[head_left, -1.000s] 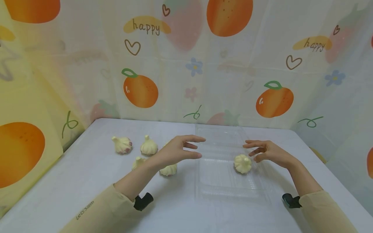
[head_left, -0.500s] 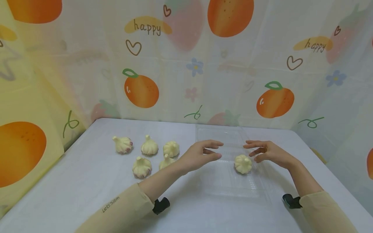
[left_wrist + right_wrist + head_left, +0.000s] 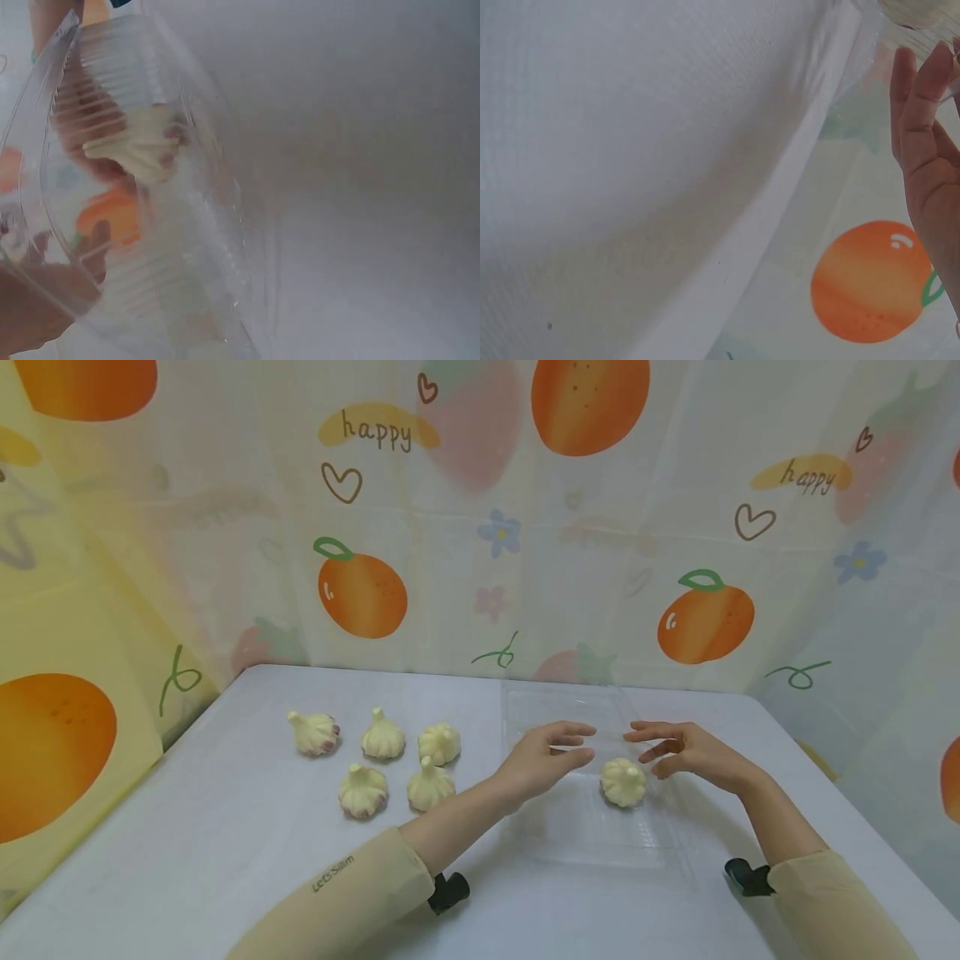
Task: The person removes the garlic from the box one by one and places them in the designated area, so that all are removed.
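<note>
One garlic bulb (image 3: 622, 782) sits toward the right side of a clear plastic box (image 3: 577, 852) with its lid (image 3: 558, 697) folded back. My left hand (image 3: 536, 764) hovers over the box's left part, empty, fingers stretched to the right. On the box's right side, my right hand (image 3: 693, 756) hangs with loosely bent fingers close to that bulb, holding nothing. Through the clear wall in the left wrist view, the bulb (image 3: 146, 142) appears with the right hand (image 3: 82, 112) behind it. The right wrist view shows the right hand's fingers (image 3: 922, 105) near the box edge.
Several more garlic bulbs lie on the white table (image 3: 187, 827) to the left: one at the far left (image 3: 313, 733), others grouped nearer the box, such as a front bulb (image 3: 363, 792). A printed curtain (image 3: 450, 527) hangs behind the table.
My left hand has moved right, away from the garlic bulbs on the left and over the box, uncovering those bulbs. The right hand and the bulb in the box have stayed put.
</note>
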Demonstrator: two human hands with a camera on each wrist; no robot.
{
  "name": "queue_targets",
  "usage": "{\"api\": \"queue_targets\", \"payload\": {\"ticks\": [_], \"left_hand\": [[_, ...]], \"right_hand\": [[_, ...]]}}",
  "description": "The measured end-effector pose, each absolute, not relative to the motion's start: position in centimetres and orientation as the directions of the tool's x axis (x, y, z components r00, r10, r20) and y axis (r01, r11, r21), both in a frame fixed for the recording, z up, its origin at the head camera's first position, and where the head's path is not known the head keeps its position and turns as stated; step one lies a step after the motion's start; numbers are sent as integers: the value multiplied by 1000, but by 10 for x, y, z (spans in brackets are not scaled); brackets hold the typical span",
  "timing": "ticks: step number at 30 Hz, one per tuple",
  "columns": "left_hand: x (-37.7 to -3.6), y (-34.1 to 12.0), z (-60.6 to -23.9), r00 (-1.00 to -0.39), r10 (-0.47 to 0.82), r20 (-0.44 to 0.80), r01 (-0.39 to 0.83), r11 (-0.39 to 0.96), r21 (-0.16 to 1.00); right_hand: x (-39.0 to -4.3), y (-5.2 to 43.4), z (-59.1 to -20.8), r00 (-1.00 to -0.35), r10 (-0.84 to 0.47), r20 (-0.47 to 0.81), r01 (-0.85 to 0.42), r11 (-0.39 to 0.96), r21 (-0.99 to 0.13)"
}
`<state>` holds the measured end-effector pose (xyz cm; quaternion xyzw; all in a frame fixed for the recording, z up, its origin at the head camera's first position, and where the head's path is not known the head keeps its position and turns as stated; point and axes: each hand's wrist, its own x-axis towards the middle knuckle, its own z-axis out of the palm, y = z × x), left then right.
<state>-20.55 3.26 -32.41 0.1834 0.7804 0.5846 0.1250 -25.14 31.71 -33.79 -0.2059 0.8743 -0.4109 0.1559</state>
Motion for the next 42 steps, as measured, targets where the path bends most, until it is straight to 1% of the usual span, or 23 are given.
{"api": "queue_targets", "payload": {"ticks": [5, 11, 23, 27, 30, 34, 39, 42], "left_hand": [[-205, 44, -327, -911, 412, 6, 117, 245, 962], [-205, 59, -328, -916, 400, 20, 143, 281, 949], [-202, 85, -313, -925, 379, 28, 155, 310, 938], [-204, 94, -310, -940, 341, 7, 129, 338, 932], [-205, 98, -310, -942, 335, -6, 108, 320, 941], [-207, 100, -313, -935, 353, -27, 86, 302, 949], [-211, 103, -324, -932, 359, -49, 89, 356, 930], [-214, 104, -331, -931, 363, -43, 99, 363, 927]], "right_hand": [[-251, 316, -337, -866, -490, -104, -233, 578, -782], [-251, 316, -337, -864, -492, -101, -236, 575, -783], [-251, 318, -338, -871, -480, -102, -225, 575, -786], [-251, 318, -338, -869, -487, -94, -234, 570, -788], [-250, 318, -337, -867, -489, -92, -233, 562, -793], [-250, 319, -337, -874, -477, -95, -223, 567, -793], [-251, 318, -338, -878, -470, -96, -222, 576, -787], [-251, 317, -339, -876, -472, -98, -221, 575, -788]]}}
